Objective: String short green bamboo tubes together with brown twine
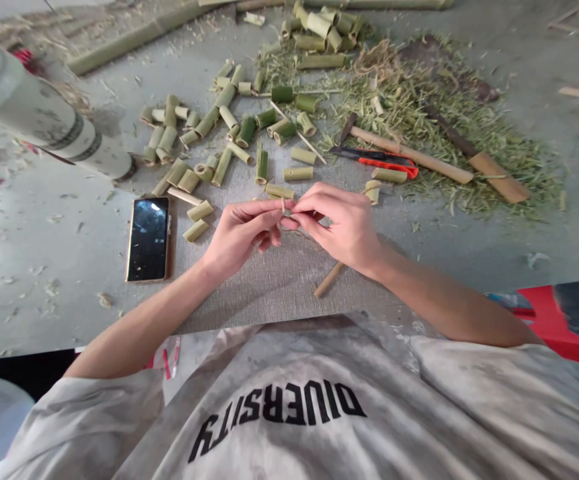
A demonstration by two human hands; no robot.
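Small piece (287, 213), mostly hidden, sits right of the phone (148, 240), pinched by left hand (242, 233) and right hand (342, 223) together; best steady it with one, work gently with the other.

Bright, cool, fairly even light, seemingly from above. Pale glare washes left side of grey worktop (249, 287); bright reflection on dark phone (148, 240) screen. Soft shadows below forearms (159, 315). Wide-angle stretch: white cylinder (34, 100) leans at upper left, sleeves (494, 393) spread toward lower corners. Edges soft; piece (287, 212) between hands (342, 223) too small to make out.
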